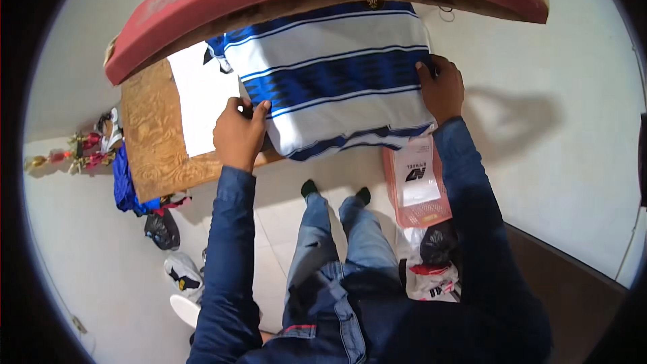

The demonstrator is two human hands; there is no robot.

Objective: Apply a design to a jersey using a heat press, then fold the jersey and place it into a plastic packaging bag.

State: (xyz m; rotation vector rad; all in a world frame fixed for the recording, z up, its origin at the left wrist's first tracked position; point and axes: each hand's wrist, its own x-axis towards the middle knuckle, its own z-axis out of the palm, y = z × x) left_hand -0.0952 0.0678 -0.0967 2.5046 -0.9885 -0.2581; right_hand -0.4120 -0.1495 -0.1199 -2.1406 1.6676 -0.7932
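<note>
clearly, both hands point(240, 133) point(445, 91) hold a striped shirt point(340, 74) near a black-lettered packet point(419, 193).

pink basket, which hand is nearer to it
Right. The right hand, at the right edge of the striped garment, is just above the pink basket in the picture; the left hand, at the garment's left edge, is well left of it.

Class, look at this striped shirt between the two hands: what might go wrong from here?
The lower edge of the striped shirt appears to overhang the wooden table, so it might slip toward the floor.
With left hand and right hand at opposite sides, uneven pulling could crease it.
The white sheet at its left might get dragged along.
</note>
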